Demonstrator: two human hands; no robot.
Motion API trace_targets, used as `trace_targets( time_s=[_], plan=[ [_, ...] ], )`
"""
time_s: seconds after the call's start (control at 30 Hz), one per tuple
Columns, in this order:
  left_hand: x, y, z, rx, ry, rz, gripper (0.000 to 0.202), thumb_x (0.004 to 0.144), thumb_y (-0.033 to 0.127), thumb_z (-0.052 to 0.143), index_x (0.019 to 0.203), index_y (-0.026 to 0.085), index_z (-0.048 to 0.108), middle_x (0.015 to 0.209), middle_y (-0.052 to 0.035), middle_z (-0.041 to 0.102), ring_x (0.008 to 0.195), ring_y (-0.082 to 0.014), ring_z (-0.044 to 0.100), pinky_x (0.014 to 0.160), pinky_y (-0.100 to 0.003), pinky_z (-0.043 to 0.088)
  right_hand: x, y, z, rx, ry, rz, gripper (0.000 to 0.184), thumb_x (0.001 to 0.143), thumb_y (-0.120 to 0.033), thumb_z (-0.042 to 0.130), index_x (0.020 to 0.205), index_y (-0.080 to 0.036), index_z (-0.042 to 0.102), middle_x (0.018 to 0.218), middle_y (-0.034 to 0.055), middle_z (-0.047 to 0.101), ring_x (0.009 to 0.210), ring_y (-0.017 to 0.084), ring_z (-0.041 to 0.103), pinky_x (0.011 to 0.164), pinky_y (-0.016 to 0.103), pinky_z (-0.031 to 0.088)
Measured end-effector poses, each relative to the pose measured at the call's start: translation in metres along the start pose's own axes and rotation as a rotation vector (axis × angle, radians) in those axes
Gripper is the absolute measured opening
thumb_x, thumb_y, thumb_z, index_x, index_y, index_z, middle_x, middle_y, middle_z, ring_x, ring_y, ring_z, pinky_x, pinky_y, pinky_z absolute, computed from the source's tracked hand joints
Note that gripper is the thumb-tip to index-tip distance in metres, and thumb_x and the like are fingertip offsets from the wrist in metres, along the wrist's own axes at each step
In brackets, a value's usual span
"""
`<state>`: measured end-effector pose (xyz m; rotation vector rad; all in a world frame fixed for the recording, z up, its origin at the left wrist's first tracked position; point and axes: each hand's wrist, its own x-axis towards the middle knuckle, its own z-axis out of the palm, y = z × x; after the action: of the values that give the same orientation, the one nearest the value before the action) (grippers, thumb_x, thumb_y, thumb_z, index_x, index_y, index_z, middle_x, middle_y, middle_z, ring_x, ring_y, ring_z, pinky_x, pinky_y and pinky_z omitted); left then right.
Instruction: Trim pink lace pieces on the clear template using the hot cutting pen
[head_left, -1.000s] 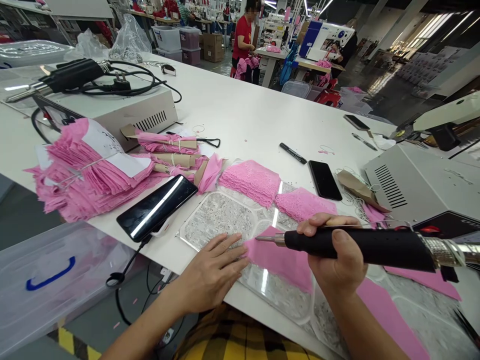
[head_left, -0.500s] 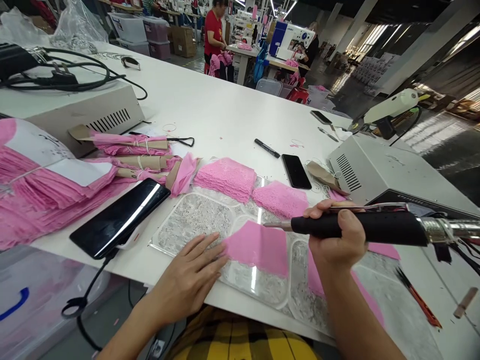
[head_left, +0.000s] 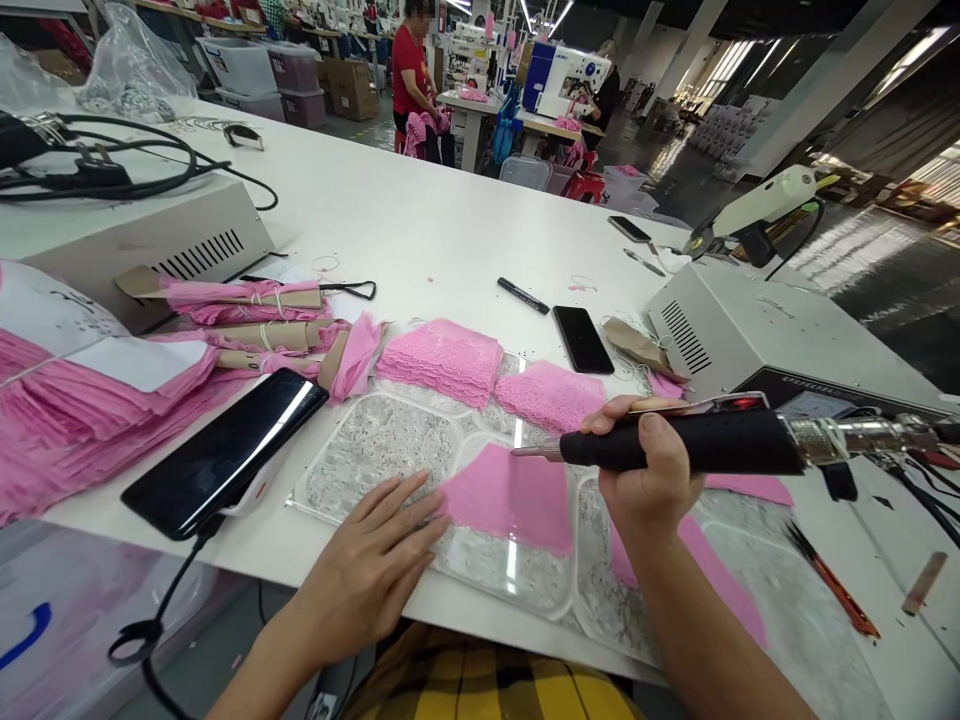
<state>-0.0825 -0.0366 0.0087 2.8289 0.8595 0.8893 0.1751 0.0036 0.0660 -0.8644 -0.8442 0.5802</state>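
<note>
My left hand (head_left: pixel 382 560) lies flat with fingers stretched out, its fingertips on the left edge of a pink fabric piece (head_left: pixel 517 500). This piece rests on a clear template sheet (head_left: pixel 375 440) with rounded outlines over a grey speckled surface. My right hand (head_left: pixel 652 470) is wrapped round a black-handled corded tool (head_left: pixel 720 445). The tool's narrow metal tip is at the upper edge of the pink piece. Another pink piece (head_left: pixel 720 580) is partly hidden under my right forearm. Beyond the tip sit two stacks of pink lace pieces, a taller one (head_left: pixel 442 360) and a lower one (head_left: pixel 551 395).
A large black phone (head_left: pixel 225 450) with a cable lies left, near tied pink bundles (head_left: pixel 247 335). A smaller phone (head_left: pixel 583 340) and a marker (head_left: pixel 523 296) lie ahead. Right are a grey machine box (head_left: pixel 795 320) and red-handled tweezers (head_left: pixel 832 580). A person in red (head_left: pixel 411 75) stands beyond the table.
My right hand and the tool have shifted slightly left, with the tip still at the pink piece's upper edge. My left hand stays on the fabric. The whole view has shifted a little.
</note>
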Motion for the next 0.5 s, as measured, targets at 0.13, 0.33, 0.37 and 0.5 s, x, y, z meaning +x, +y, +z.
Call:
trace_targets(
  time_s=[0.13,0.33,0.37,0.5],
  plan=[
    [0.000,-0.002,0.000,-0.016,-0.005,0.001,0.039,0.092,0.007,0.047,0.128,0.017,0.057,0.134,-0.0076,0.058,0.140,-0.0266,0.036,0.110,-0.045,0.040,0.000,0.000,0.000,0.001,0.003,0.018,0.010,0.072,-0.028,0.064,0.074,-0.020,0.057,0.068,-0.0017,0.060,0.054,0.012,0.055,0.054,0.031,0.049],
    [-0.001,-0.002,0.001,-0.025,-0.031,-0.004,0.038,0.092,0.007,0.047,0.128,0.016,0.057,0.136,-0.0083,0.057,0.140,-0.0270,0.035,0.111,-0.046,0.038,0.007,-0.005,-0.010,0.014,0.046,-0.014,0.008,0.071,-0.026,0.060,0.073,-0.019,0.058,0.067,-0.0008,0.060,0.051,0.012,0.055,0.051,0.031,0.048],
    [-0.002,-0.002,0.001,-0.026,-0.032,-0.004,0.038,0.092,0.007,0.047,0.128,0.016,0.056,0.137,-0.0083,0.056,0.141,-0.0270,0.035,0.112,-0.046,0.037,0.008,-0.006,-0.012,0.006,0.055,-0.020,0.007,0.071,-0.026,0.060,0.072,-0.019,0.058,0.067,-0.0007,0.060,0.051,0.013,0.055,0.050,0.031,0.048],
    [-0.002,-0.002,0.001,-0.030,-0.034,-0.014,0.039,0.092,0.006,0.048,0.129,0.016,0.056,0.137,-0.0081,0.056,0.141,-0.0272,0.035,0.112,-0.045,0.038,0.013,-0.010,-0.019,-0.019,0.087,-0.017,0.007,0.069,-0.025,0.060,0.069,-0.018,0.057,0.063,-0.0009,0.059,0.049,0.013,0.053,0.048,0.030,0.046]
  ],
)
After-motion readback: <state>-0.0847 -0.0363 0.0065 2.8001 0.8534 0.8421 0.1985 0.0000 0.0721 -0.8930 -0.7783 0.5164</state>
